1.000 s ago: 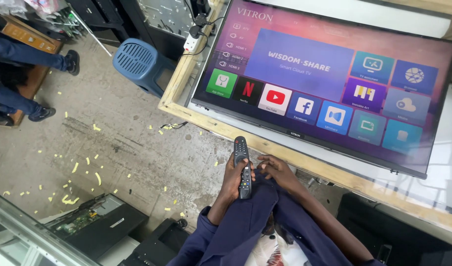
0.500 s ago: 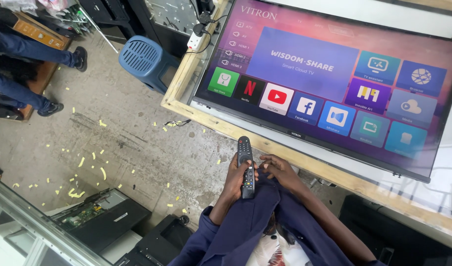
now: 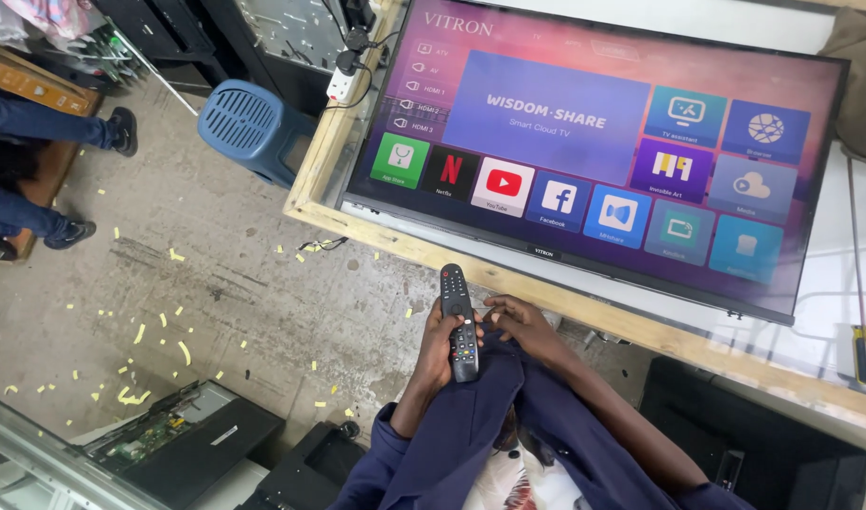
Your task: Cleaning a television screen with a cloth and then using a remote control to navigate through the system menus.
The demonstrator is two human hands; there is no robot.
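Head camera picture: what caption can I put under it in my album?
Both hands, left hand and right hand, hold a black remote before a lit television.

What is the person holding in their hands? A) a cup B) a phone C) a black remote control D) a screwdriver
C: the left hand is wrapped around a long black remote control covered in buttons, and the right hand touches its side, with the lit television lying on the bench just beyond.
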